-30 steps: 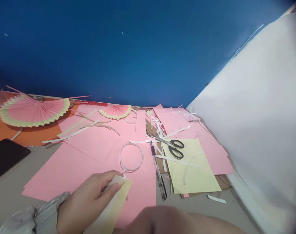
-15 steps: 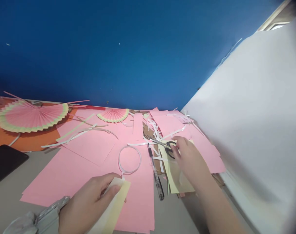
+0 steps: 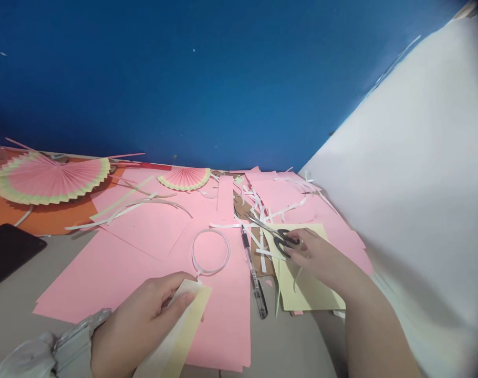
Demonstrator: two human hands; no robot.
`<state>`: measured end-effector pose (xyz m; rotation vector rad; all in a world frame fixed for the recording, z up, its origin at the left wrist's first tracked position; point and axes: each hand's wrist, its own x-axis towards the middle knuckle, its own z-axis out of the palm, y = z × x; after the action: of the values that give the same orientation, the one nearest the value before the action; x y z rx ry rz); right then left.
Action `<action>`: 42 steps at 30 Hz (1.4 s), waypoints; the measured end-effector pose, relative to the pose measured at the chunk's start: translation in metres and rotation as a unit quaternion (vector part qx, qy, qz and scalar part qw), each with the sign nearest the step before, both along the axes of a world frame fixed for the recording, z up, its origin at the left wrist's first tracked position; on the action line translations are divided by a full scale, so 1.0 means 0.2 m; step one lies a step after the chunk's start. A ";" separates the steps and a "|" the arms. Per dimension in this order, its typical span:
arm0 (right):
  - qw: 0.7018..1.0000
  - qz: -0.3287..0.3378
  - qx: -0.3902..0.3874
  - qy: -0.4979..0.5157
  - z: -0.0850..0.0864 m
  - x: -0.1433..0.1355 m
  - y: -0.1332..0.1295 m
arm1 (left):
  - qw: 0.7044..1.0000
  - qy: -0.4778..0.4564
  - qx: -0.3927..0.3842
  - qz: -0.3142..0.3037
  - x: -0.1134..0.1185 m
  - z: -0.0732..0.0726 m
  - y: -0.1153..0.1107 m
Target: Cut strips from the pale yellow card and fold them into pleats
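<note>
My left hand (image 3: 144, 320) is closed on a folded paper strip (image 3: 179, 336), half pale white and half light yellow, pinched between thumb and fingers. Just beyond its end a thin white ring (image 3: 193, 252), like a narrow tape roll, lies on pink paper (image 3: 144, 283); a short white tail runs from it to the strip's tip. My right hand (image 3: 315, 257) holds black-handled scissors (image 3: 285, 240) by the loops, above a light yellow sheet (image 3: 310, 294). Their blades are slightly apart and point left, away from the strip.
A clear pen with black cap (image 3: 252, 268) lies between my hands. White paper scraps (image 3: 258, 202) litter brown cardboard (image 3: 241, 207). Two pleated pink fans (image 3: 53, 184) lie at the back left. A black phone-like slab (image 3: 10, 254) sits at the left edge. Blue and white walls bound the table.
My right hand has moved slightly right with the scissors, uncovering more of the yellow sheet. My left hand keeps its grip on the paper strip. The view has shifted a little.
</note>
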<state>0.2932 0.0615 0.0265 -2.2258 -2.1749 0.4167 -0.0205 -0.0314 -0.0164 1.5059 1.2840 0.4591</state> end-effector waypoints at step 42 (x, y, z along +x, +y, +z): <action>0.832 0.180 -0.359 0.382 0.12 -0.09 -0.14 | 0.997 0.020 -0.037 0.057 -0.01 0.03 0.00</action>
<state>0.2761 0.0331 0.0510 -1.3145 -2.0792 1.9974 -0.0219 -0.0322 -0.0105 1.3920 1.4090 0.4520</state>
